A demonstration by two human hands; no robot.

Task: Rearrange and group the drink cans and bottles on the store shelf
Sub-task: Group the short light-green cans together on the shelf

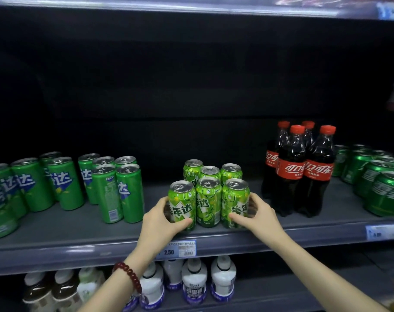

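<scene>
The light-green cans stand in a block left of the cola bottles on the shelf. Left hand and right hand curl fingers around the block's outer front cans. Full cans likely prove heavy, rigid and slick; sidewalls offer the best hold.

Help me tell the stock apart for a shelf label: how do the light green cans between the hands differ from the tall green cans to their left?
The light green cans are short and stout; the tall green cans are slim and higher. The light green ones are yellow-green and stand in a tight block of six, left hand and right hand on its sides; the tall ones are deeper green, untouched, in looser clusters. Both kinds stand upright on the same shelf, silver tops up.
</scene>
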